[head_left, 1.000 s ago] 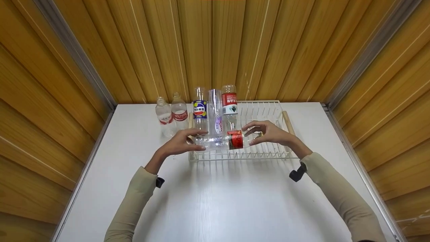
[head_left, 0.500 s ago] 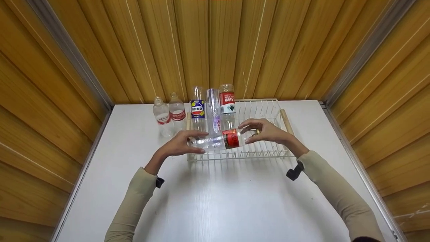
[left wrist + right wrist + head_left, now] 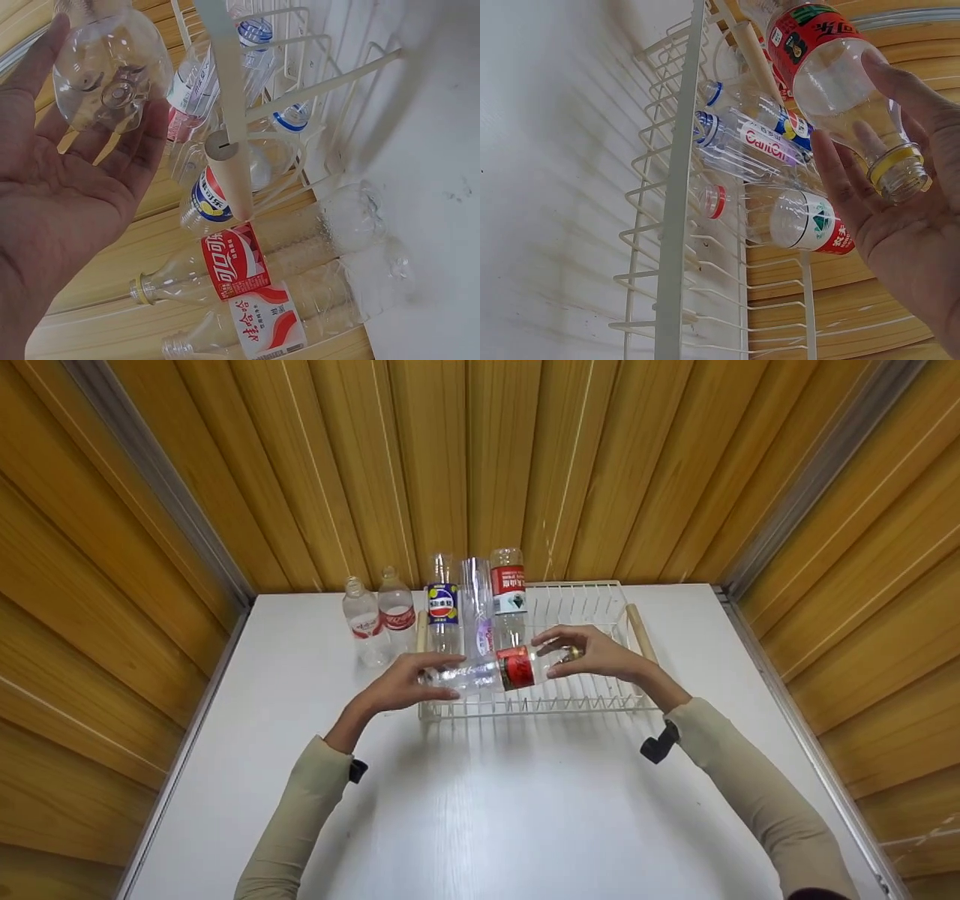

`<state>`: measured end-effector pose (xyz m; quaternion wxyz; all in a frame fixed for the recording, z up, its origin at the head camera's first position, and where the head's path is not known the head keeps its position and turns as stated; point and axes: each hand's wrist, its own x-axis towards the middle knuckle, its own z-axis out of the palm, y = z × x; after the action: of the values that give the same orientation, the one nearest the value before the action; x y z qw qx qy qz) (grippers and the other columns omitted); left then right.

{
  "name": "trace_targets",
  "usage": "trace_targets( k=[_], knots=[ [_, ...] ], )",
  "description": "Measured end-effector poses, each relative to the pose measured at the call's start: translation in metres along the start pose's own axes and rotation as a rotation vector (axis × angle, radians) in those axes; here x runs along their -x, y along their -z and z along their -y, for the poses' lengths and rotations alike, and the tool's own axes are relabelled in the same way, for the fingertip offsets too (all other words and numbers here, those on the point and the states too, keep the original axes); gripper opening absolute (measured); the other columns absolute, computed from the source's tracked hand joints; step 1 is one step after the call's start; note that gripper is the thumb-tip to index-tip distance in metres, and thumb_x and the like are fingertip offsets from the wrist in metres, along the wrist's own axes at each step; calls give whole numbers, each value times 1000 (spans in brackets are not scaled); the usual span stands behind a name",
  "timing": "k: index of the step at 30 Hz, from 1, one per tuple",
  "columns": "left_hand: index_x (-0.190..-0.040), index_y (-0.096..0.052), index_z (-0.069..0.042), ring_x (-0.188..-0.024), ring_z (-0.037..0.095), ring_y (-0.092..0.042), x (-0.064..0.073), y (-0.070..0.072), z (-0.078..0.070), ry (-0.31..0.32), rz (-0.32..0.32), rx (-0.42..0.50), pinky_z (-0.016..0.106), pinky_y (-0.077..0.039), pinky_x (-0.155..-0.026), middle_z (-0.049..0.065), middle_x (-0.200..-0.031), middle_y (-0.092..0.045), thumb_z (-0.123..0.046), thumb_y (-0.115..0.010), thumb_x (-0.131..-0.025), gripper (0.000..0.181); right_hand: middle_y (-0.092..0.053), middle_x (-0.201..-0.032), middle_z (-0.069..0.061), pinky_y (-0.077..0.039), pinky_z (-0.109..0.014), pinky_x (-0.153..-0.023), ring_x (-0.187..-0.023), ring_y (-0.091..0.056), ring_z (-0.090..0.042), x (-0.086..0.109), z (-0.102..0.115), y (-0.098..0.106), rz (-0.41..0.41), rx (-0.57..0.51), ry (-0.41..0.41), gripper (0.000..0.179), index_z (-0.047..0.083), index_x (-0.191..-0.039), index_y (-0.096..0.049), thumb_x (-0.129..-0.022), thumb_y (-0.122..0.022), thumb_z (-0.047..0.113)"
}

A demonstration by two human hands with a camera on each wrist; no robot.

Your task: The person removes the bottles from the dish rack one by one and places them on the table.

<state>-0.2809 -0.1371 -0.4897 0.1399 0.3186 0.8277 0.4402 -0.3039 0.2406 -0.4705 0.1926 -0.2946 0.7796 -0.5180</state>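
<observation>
A clear plastic bottle with a red label lies almost level between both hands, above the front of a white wire rack. My left hand grips its base end, thumb and fingers on either side. At the other end my right hand holds the shoulder and neck, where a yellow ring shows and the mouth has no cap. Tilted in the rack, neck down, are a bottle with a blue label, a bottle with a purple label and one with a red-and-white label.
Left of the rack stand two clear bottles, a bottle with a red-and-white label and a bottle with a red label. Wooden handles rise at the rack's sides. Wood-patterned walls enclose the white table.
The held bottle has tilted slightly, its neck end now farther from me than its base. Both hands keep their hold, and the other bottles stay in place.
</observation>
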Motion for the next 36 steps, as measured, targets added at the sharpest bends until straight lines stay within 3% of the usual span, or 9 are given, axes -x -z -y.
trace_targets(
  k=[5, 11, 15, 21, 27, 32, 34, 36],
  knots=[
    [-146, -58, -16, -129, 30, -61, 6, 3, 6, 13, -32, -4, 51, -51, -106, 10, -144, -63, -29, -79, -91, 60, -56, -146, -18, -57, -30, -98, -134, -54, -43, 5, -3, 11, -24, -11, 10, 65, -1, -146, -49, -89, -79, 8],
    [-144, -59, -14, -125, 34, -60, 19, 12, 14, 44, -117, 28, 57, -50, -103, 13, -142, -63, -23, -80, -89, 59, -50, -151, -19, -55, -25, -99, -137, -52, -39, 26, -11, 40, -131, 15, -31, 65, 4, -150, -46, -92, -75, 10],
    [-145, -58, -12, -122, 37, -60, 29, 20, 22, 78, -211, 67, 58, -51, -103, 16, -141, -62, -21, -81, -89, 61, -51, -151, -15, -53, -19, -99, -136, -54, -33, 43, -18, 63, -187, 72, -69, 59, 5, -150, -48, -96, -71, 15],
    [-150, -52, -15, -128, 36, -59, 43, 34, 35, 146, -384, 161, 54, -51, -106, 16, -144, -60, -20, -80, -89, 67, -59, -140, 5, -51, -13, -96, -122, -60, -7, 67, -32, 90, -291, 99, -116, 54, 6, -149, -49, -99, -68, 18],
    [-155, -45, -19, -135, 34, -51, 57, 47, 51, 211, -518, 248, 49, -50, -108, 16, -144, -56, -20, -80, -90, 74, -56, -145, -9, -51, -13, -95, -118, -60, 0, 84, -45, 102, -326, 95, -129, 55, 1, -150, -46, -100, -66, 15],
    [-157, -40, -19, -135, 29, -46, 67, 54, 66, 277, -625, 261, 44, -47, -108, 14, -140, -51, -21, -79, -90, 78, -53, -146, -20, -55, -15, -91, -115, -65, -4, 91, -53, 109, -350, 90, -140, 56, -2, -149, -46, -100, -66, 17],
    [-156, -40, -18, -135, 28, -44, 71, 54, 72, 297, -667, 266, 46, -44, -110, 14, -137, -50, -21, -79, -90, 77, -56, -143, -16, -56, -17, -89, -113, -67, -5, 93, -56, 111, -363, 78, -145, 56, -3, -148, -46, -100, -66, 18],
    [-155, -40, -17, -135, 28, -43, 74, 54, 78, 320, -706, 269, 46, -43, -110, 16, -137, -48, -22, -79, -90, 76, -61, -137, -3, -56, -15, -89, -111, -66, 0, 95, -60, 112, -373, 97, -158, 54, -1, -147, -48, -101, -66, 20]
  ],
)
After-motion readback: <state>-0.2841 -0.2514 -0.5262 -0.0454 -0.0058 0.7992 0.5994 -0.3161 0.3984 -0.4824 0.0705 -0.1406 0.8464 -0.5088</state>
